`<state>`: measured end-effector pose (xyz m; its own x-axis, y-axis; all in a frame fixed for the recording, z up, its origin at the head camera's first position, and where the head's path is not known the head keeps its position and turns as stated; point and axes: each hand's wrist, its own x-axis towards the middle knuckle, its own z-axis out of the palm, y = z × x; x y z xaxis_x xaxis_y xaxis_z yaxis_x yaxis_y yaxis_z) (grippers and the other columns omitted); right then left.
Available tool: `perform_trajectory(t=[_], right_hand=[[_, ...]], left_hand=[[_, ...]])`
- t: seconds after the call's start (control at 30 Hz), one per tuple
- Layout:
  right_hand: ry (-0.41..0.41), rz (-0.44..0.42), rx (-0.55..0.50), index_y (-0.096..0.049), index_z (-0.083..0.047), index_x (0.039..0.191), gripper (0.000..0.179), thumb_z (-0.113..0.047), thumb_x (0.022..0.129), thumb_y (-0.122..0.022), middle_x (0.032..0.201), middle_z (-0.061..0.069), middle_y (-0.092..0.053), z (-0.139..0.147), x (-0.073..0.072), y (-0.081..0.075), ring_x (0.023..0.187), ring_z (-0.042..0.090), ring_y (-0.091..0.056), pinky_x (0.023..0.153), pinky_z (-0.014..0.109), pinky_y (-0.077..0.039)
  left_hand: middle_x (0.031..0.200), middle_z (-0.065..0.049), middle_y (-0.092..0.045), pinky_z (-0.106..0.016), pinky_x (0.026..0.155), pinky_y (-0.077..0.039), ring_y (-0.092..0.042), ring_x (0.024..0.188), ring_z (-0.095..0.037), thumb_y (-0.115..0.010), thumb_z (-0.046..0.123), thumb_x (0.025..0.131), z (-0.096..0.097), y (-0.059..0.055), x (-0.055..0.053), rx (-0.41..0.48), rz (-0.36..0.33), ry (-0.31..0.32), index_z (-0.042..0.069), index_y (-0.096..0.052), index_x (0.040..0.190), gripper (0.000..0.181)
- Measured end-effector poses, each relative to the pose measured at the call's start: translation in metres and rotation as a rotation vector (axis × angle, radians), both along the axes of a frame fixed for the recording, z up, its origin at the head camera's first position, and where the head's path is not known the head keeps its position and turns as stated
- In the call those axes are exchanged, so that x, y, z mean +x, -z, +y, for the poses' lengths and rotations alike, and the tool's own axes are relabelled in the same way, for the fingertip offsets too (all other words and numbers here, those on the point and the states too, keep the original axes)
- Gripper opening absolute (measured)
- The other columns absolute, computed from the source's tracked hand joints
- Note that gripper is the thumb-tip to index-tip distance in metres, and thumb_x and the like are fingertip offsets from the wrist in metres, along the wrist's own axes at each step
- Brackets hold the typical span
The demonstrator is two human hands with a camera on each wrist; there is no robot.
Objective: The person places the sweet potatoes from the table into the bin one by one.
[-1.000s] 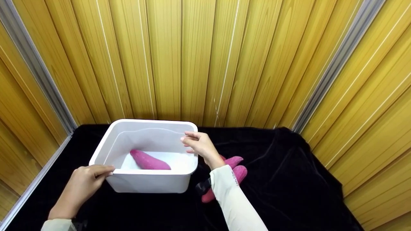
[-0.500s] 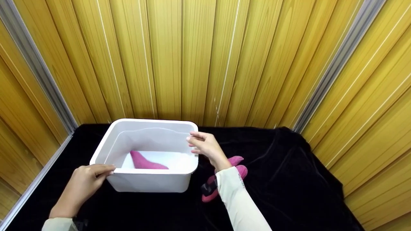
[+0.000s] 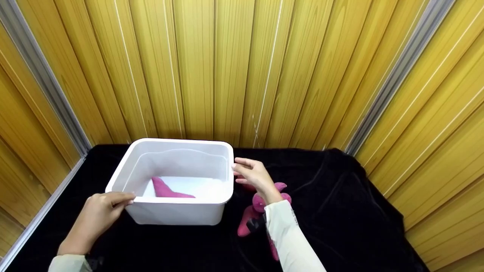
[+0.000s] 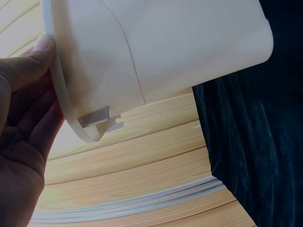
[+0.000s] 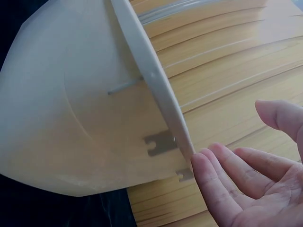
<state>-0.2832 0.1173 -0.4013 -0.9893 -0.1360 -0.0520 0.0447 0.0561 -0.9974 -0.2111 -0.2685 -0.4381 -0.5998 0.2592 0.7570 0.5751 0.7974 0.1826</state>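
Observation:
A white plastic bin [image 3: 177,213] stands on black cloth, with a pink sweet potato [image 3: 166,189] lying on its floor, partly hidden by the near wall. My left hand [image 3: 100,211] pinches the near left corner of the rim; in the left wrist view the thumb lies on one side of the rim [image 4: 61,90] and the fingers on the other. Just outside the bin's right side is my right hand [image 3: 257,176], its fingers extended and nothing held. In the right wrist view, a fingertip [image 5: 201,163] is at the rim; whether it touches cannot be told.
Several more sweet potatoes [image 3: 247,221] lie on the black cloth [image 3: 332,226] right of the bin, partly hidden under my right forearm. Yellow wood-patterned panels [image 3: 234,75] rise behind and at both sides, with grey metal strips [image 3: 397,81] in the corners.
My right hand has moved rightward from over the bin's right rim to just outside it. Less of the sweet potato in the bin shows above the near wall. My left hand stays put.

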Motion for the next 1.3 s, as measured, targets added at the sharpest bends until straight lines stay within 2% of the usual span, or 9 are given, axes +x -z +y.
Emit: perform_trajectory(t=[0.23,0.47,0.73,1.03,1.17,1.3], right_hand=[[0.034,-0.016,0.002,-0.053,0.002,0.133,0.049,-0.016,0.09,-0.065,0.126,0.025,-0.061,0.012,0.002,0.005,0.098,0.024,-0.066,0.086,0.041,-0.058],[0.048,-0.018,0.005,-0.051,0.004,0.134,0.05,-0.015,0.091,-0.065,0.128,0.026,-0.059,0.031,0.004,0.017,0.1,0.026,-0.065,0.088,0.043,-0.057],[0.09,-0.03,0.008,-0.052,0.004,0.133,0.05,-0.017,0.09,-0.066,0.128,0.026,-0.059,0.051,0.008,0.034,0.102,0.029,-0.065,0.088,0.044,-0.057],[0.134,-0.051,0.001,-0.052,0.004,0.133,0.052,-0.018,0.089,-0.068,0.128,0.025,-0.059,0.07,0.016,0.046,0.104,0.029,-0.065,0.09,0.042,-0.056],[0.158,-0.059,-0.019,-0.051,0.005,0.133,0.052,-0.017,0.089,-0.068,0.127,0.027,-0.059,0.08,0.019,0.052,0.106,0.034,-0.064,0.087,0.039,-0.058],[0.193,-0.064,-0.029,-0.051,0.006,0.133,0.051,-0.015,0.089,-0.067,0.126,0.026,-0.06,0.089,0.023,0.059,0.103,0.033,-0.065,0.083,0.037,-0.059]], left_hand=[[0.078,0.001,-0.075,-0.012,0.072,-0.053,-0.071,0.073,-0.017,-0.087,-0.006,0.057,-0.001,0.001,0.0,-0.005,0.003,-0.005,0.012,-0.079,0.079,0.03],[0.077,0.0,-0.075,-0.005,0.075,-0.05,-0.07,0.075,-0.008,-0.086,-0.007,0.056,-0.001,0.001,-0.001,0.023,0.004,0.003,0.012,-0.079,0.079,0.03],[0.077,0.0,-0.075,-0.007,0.073,-0.051,-0.071,0.073,-0.015,-0.087,-0.007,0.056,0.0,0.0,0.0,0.019,-0.01,0.001,0.012,-0.079,0.079,0.031],[0.077,0.0,-0.075,-0.005,0.074,-0.05,-0.071,0.074,-0.011,-0.087,-0.007,0.056,0.0,0.001,-0.001,0.023,0.005,0.007,0.012,-0.079,0.079,0.031],[0.077,0.001,-0.075,-0.007,0.072,-0.051,-0.071,0.073,-0.013,-0.086,-0.008,0.056,0.0,0.001,-0.001,0.019,0.002,0.004,0.013,-0.079,0.079,0.031],[0.078,0.0,-0.075,-0.006,0.074,-0.05,-0.071,0.074,-0.015,-0.086,-0.007,0.057,0.0,0.001,0.0,0.014,-0.01,-0.001,0.012,-0.079,0.079,0.03]])
